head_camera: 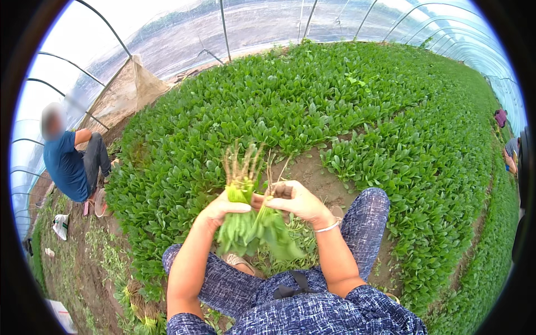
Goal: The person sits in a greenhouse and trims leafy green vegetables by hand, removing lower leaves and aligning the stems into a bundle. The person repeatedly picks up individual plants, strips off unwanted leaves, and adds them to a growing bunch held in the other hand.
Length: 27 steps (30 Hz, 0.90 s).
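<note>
My left hand (218, 208) is closed around a bunch of leafy greens (236, 226), probably spinach. Its pale roots point up and away from me, and the leaves hang toward my lap. Beside it, my right hand (298, 202) pinches a smaller clump of the same plants (274, 234) near the root end, with thin roots sticking up. The two lots touch, and the fingertips of both hands nearly meet between them. Motion blurs the lower leaves. Soil darkens the fingers of my right hand.
Dense rows of growing greens (293, 100) fill the tunnel ahead, around a patch of bare soil (312, 169). Tied bundles (144, 312) lie at lower left. A person in blue (65, 167) sits at left near a bucket (101, 203); another person (511, 153) is at far right.
</note>
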Available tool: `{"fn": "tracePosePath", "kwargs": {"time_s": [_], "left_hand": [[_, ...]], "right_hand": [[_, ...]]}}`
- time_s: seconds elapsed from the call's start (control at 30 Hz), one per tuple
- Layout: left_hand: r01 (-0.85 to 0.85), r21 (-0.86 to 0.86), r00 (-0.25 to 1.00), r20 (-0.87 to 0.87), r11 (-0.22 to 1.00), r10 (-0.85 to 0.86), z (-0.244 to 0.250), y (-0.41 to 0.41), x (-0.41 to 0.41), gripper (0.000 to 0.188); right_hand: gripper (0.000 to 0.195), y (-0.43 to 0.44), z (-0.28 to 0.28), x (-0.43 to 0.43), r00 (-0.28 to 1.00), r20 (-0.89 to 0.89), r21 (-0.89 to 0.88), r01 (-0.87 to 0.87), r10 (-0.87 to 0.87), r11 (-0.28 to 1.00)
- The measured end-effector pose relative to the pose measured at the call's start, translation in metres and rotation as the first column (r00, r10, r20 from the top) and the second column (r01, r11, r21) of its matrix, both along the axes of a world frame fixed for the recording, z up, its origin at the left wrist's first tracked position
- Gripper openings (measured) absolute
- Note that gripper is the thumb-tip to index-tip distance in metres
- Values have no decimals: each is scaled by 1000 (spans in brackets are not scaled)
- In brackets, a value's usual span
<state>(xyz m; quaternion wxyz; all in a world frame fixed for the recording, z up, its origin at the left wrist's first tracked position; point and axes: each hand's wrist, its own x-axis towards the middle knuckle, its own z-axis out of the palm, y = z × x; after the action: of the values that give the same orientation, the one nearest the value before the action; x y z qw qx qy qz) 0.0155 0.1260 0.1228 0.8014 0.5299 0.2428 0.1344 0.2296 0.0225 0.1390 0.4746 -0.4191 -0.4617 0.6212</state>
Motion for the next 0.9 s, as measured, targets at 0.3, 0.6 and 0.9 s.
{"fn": "tracePosePath", "kwargs": {"time_s": [0.3,0.6,0.9], "left_hand": [[-92,9,991,103,996,90,5,-10,15,72],[-138,23,990,-5,990,138,-6,-6,-5,75],[-118,-74,988,92,990,125,-19,-11,-5,77]], "right_hand": [[28,9,-17,-40,974,-68,85,219,-214,972],[12,-4,0,-36,858,336,404,240,-387,883],[13,8,0,-27,164,431,840,286,-887,461]]}}
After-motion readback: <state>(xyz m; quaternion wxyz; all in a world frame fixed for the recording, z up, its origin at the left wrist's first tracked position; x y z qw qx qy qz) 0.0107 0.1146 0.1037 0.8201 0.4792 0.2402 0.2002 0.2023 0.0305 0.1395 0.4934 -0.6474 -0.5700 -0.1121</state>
